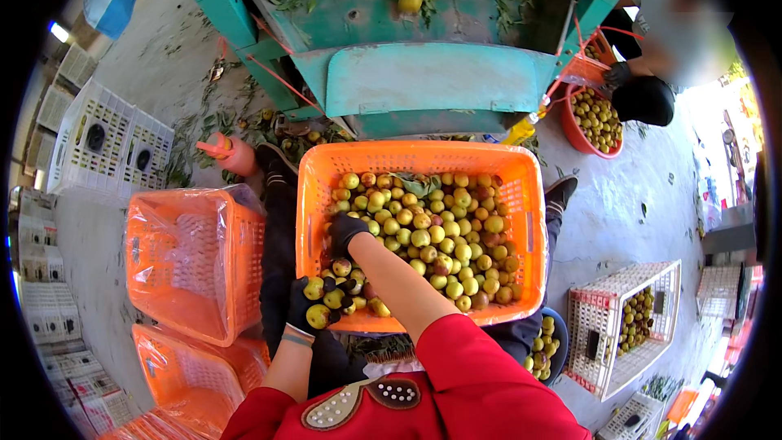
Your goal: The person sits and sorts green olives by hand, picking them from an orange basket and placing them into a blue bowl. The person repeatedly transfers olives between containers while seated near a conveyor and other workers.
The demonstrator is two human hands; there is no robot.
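An orange perforated basket lined with clear plastic holds several small round yellow-green and reddish fruits, with a few leaves among them. My left hand, in a black glove, is curled around several fruits at the basket's near left corner. My right hand, also gloved in black, reaches across into the fruit at the basket's left side; its fingers are hidden.
Orange crates stand at my left beside a pink container. A teal machine is ahead. A red tub of fruit and another person are upper right. A white crate and dark bucket sit at my right.
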